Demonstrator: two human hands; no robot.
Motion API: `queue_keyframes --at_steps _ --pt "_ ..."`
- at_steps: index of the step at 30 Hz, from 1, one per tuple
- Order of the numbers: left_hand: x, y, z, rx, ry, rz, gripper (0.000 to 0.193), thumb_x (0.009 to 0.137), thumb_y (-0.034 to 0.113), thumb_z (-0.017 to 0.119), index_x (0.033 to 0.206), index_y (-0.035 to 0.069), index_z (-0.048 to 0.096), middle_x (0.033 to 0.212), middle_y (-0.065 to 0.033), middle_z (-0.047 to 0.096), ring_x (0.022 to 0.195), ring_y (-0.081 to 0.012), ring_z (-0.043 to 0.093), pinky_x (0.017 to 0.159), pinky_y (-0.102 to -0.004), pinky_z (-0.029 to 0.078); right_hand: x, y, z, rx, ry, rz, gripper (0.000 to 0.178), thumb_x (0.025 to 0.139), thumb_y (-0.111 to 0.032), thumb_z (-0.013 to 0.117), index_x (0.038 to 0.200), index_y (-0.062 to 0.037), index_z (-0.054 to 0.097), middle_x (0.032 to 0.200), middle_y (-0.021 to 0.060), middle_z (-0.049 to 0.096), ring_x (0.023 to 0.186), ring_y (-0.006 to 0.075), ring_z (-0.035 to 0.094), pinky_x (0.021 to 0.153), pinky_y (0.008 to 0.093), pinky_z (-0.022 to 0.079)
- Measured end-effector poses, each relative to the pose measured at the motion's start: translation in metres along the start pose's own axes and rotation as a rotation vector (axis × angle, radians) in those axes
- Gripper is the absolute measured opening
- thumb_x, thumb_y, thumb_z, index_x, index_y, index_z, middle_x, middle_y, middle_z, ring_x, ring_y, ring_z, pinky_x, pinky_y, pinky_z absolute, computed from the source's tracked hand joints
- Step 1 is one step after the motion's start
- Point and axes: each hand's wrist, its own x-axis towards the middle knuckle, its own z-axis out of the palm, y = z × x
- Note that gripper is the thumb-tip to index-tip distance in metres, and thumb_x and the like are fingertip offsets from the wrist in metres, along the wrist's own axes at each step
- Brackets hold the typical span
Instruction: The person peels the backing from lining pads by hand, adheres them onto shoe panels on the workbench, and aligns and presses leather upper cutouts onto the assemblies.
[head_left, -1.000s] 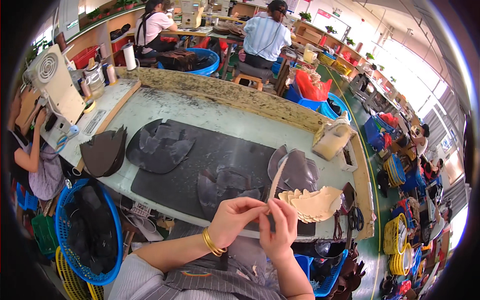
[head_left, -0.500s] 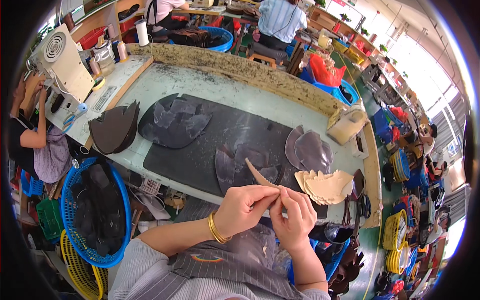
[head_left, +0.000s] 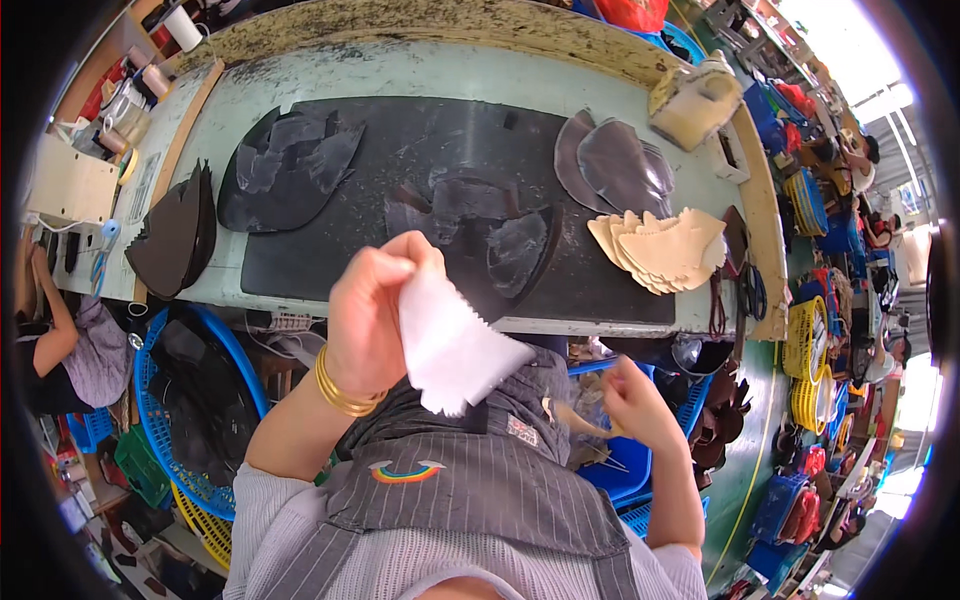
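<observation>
Raised over my lap, my left hand pinches a white piece with zigzag edges at its upper corner. My right hand is down past the bench edge on the right, fingers curled, with a thin beige strip at them, above a blue bin. On the black mat lie dark cut pieces with whitish smears, straight ahead of me. A fanned stack of cream zigzag-edged pieces rests at the mat's right end.
More dark pieces lie at the mat's left, a brown stack beyond them, and glossy dark pieces at right. A stained yellowish container and scissors are far right. A blue basket stands left; another person's arm shows there.
My hands have come apart: the left has lifted leftward with the piece, its white face now showing, and the right has dropped beside the bench with a beige strip. The view has tilted downward.
</observation>
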Motion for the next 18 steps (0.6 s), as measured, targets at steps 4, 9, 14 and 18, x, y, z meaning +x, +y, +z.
queue_keyframes --at_steps 4,9,14,18 --pt "-0.014 -0.033 0.026 0.818 -0.25 0.044 0.007 0.085 0.009 0.056 0.087 0.003 0.057 0.078 -0.0048 0.055 0.071 -0.0135 0.055 0.065 -0.0249 0.043 -0.028 -0.042 0.012 0.182 -0.135 -0.774 0.078 0.069 -0.032 0.081 0.128 -0.0009 0.041 0.109 0.0133 0.056 0.095 0.0217 0.06 0.086 0.0343 0.046" --pt "0.032 -0.005 -0.01 1.434 -0.09 0.71 0.025 0.087 0.019 0.064 0.106 0.004 0.059 0.097 -0.0061 0.061 0.087 -0.0144 0.058 0.077 -0.0273 0.045 0.017 -0.093 0.019 0.807 0.048 -0.612 0.03 0.085 -0.006 0.061 0.11 -0.0038 0.043 0.091 0.0049 0.058 0.077 0.0104 0.059 0.062 0.0231 0.047" --pt "0.027 0.0 -0.069 0.644 0.205 0.013 0.023 0.083 0.01 0.069 0.101 0.0 0.058 0.094 -0.0028 0.062 0.083 -0.0066 0.058 0.075 -0.0211 0.048 0.086 -0.109 0.041 0.673 0.104 -0.616 0.031 0.084 -0.005 0.066 0.105 -0.0046 0.043 0.085 0.0032 0.057 0.071 0.0036 0.053 0.056 0.0182 0.043" --pt "0.018 -0.012 -0.092 0.819 0.278 0.043 0.019 0.082 0.004 0.068 0.096 0.002 0.056 0.085 0.0004 0.061 0.076 -0.0033 0.056 0.066 -0.019 0.046 0.113 -0.092 0.058 0.358 0.156 -0.586 0.028 0.082 -0.007 0.067 0.1 -0.0033 0.045 0.074 -0.0004 0.057 0.06 0.0013 0.05 0.051 0.0183 0.04"
